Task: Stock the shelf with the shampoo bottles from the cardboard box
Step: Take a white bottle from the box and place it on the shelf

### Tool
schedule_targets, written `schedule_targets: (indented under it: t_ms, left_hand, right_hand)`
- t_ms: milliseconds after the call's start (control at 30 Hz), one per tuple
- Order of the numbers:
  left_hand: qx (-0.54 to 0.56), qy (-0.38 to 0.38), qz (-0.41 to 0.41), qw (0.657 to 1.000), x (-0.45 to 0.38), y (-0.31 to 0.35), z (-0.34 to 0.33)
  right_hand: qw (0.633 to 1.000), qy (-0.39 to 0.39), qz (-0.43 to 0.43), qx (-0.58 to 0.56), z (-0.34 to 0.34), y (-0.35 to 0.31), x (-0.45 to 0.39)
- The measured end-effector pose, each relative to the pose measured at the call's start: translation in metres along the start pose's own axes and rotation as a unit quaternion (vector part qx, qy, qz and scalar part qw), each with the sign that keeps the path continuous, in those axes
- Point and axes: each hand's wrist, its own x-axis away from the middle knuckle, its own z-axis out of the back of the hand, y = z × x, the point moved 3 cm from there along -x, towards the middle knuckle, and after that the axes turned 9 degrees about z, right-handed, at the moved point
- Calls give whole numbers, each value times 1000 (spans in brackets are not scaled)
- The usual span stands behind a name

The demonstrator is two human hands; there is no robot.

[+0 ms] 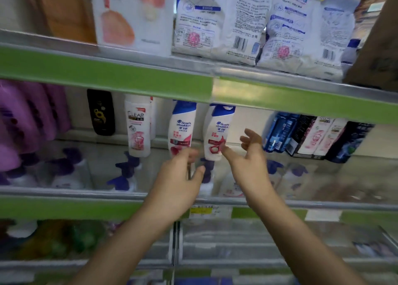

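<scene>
Head view is showing both hands reaching toward the middle shelf (237, 149), where two white shampoo bottles are standing side by side. The right hand (251, 164) is hanging open with fingers loosely spread, its thumb tip touching the lower edge of the right-hand bottle (217, 134). The left hand (179, 177) is sitting relaxed and holding nothing, just below the left-hand bottle (182, 129). A Clear bottle (137, 127) and a black bottle (100, 112) are standing farther left, purple packs (28, 116) beyond them. Dark blue bottles (280, 131) and boxed packs (312, 136) are crowding the right, leaving bare shelf between them and the right-hand bottle. White refill bags (247, 26) are sitting on the green-edged shelf above (129, 78), overhanging the bottle caps.
</scene>
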Motion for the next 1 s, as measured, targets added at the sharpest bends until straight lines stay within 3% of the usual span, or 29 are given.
schedule_targets:
  t_ms: [267, 533, 767, 1000]
  left_hand:
    - [-51, -45, -36, 997, 76, -38, 85]
    - [-91, -154, 20, 984, 145, -132, 154]
    - [-70, -181, 141, 971, 196, -236, 162]
    - [-65, -193, 302, 931, 250, -349, 137]
  right_hand:
    - [992, -105, -68, -33, -47, -70, 105]
    - [974, -158, -157, -31, -118, -71, 213]
    - [942, -218, -251, -37, -168, -22, 294]
    - [900, -227, -371, -27, -202, 63, 371]
